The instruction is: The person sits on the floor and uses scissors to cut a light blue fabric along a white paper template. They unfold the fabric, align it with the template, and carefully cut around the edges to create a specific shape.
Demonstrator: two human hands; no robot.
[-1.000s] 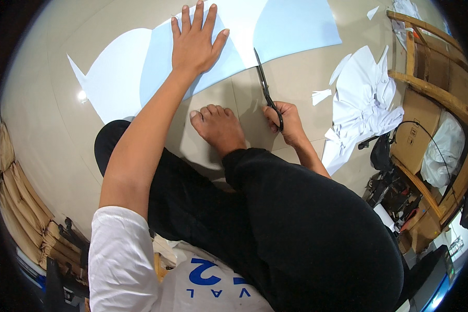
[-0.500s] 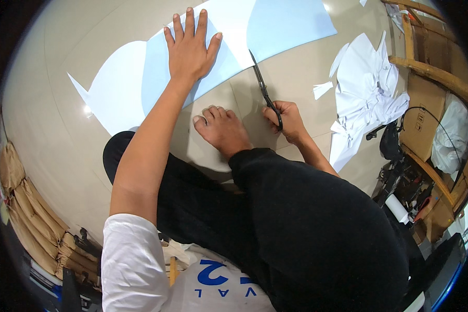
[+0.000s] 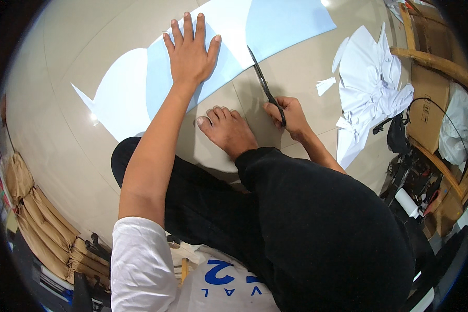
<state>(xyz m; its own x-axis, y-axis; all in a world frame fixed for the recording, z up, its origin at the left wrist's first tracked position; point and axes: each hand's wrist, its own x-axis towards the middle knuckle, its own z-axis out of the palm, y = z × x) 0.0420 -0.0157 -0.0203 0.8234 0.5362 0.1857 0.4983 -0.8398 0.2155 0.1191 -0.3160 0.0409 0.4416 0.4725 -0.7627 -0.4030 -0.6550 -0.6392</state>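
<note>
Left hand (image 3: 191,58) lies flat, fingers spread, on smooth white-and-pale-blue sheet (image 3: 288,26); right hand (image 3: 291,117) grips slender black scissors (image 3: 264,82) at the sheet's edge.

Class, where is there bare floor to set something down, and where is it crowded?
Bare floor shows between the blue-white sheet and the tan bundles, and, save a small scrap, between the scissors and crumpled white material. The right edge is crowded around the cardboard box.

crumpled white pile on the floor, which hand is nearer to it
The right hand: it holds the black scissors just left of the crumpled white pile. The left hand rests spread on the blue-and-white sheet, farther left.
</note>
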